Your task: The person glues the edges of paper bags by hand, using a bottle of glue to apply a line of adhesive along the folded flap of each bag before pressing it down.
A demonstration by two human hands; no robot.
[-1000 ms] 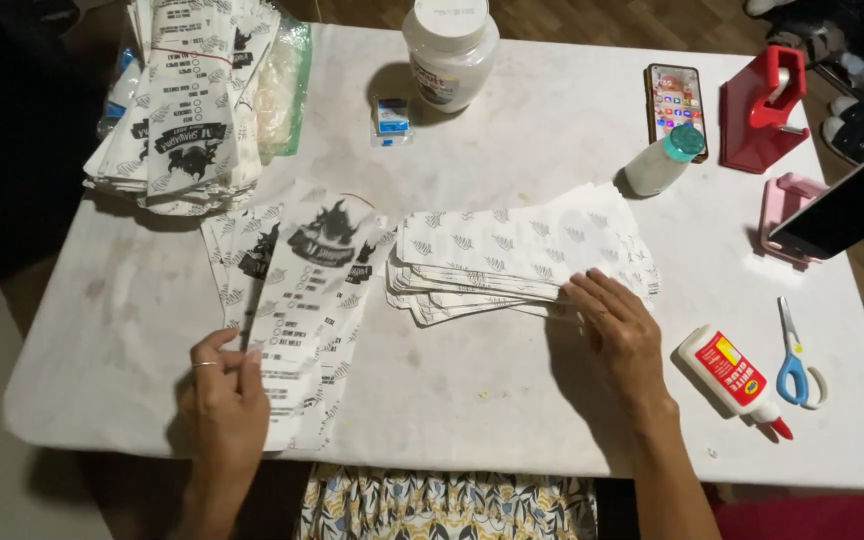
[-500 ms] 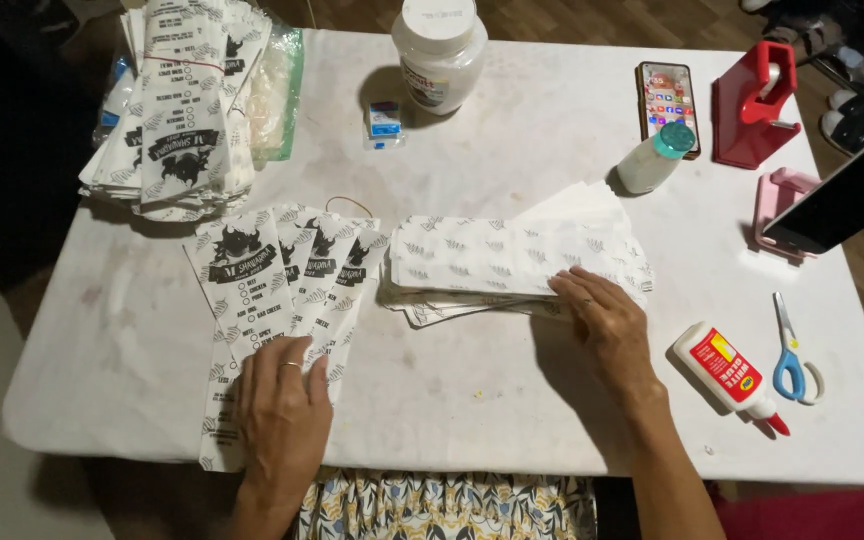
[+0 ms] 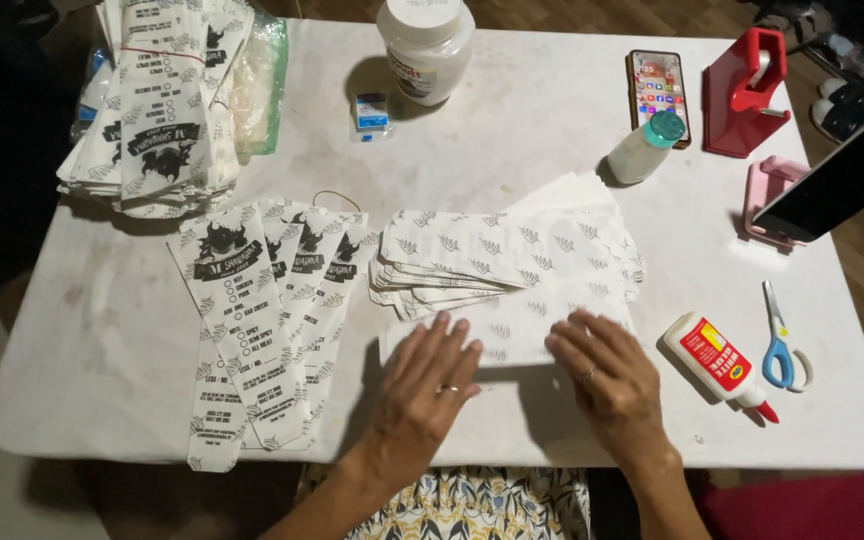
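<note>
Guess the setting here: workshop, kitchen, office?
Likely a home craft table: a white folding table with stacks of printed paper sleeves, a glue bottle, scissors and a red tape dispenser.

home craft table | glue bottle [image 3: 720,367] | scissors [image 3: 781,340] | tape dispenser [image 3: 749,92]

A white jar [image 3: 425,45] stands at the far edge of the desk [image 3: 102,340]. A phone [image 3: 658,92], a red tape holder [image 3: 747,92] and a small bottle [image 3: 643,150] sit far right. Glue [image 3: 718,366] lies beside blue scissors [image 3: 781,345].
</note>
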